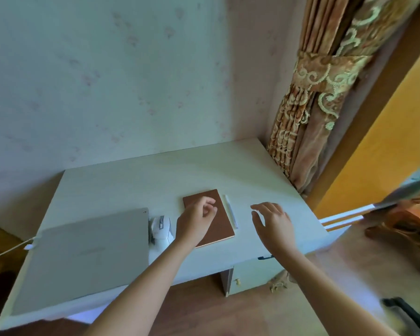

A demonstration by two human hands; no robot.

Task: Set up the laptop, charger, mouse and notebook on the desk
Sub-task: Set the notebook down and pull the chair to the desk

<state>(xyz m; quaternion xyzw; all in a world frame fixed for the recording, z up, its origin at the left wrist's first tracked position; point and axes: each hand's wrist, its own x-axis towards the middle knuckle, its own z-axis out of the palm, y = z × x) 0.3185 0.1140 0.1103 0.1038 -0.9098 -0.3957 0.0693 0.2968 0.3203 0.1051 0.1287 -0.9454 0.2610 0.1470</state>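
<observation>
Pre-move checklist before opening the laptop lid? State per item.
1. Laptop flat on desk, lid closed: ok.
2. Charger cable reaches the laptop's left edge: ok; whether it is fully seated: cannot tell.
3. Mouse right beside the laptop, very close to its edge: ok, though tight.
4. Notebook closed, pen lying along its right side: ok.
5. Left hand over the notebook, empty: ok; touching it: cannot tell.
6. Right hand open, holding nothing, above bare desk: ok.
</observation>
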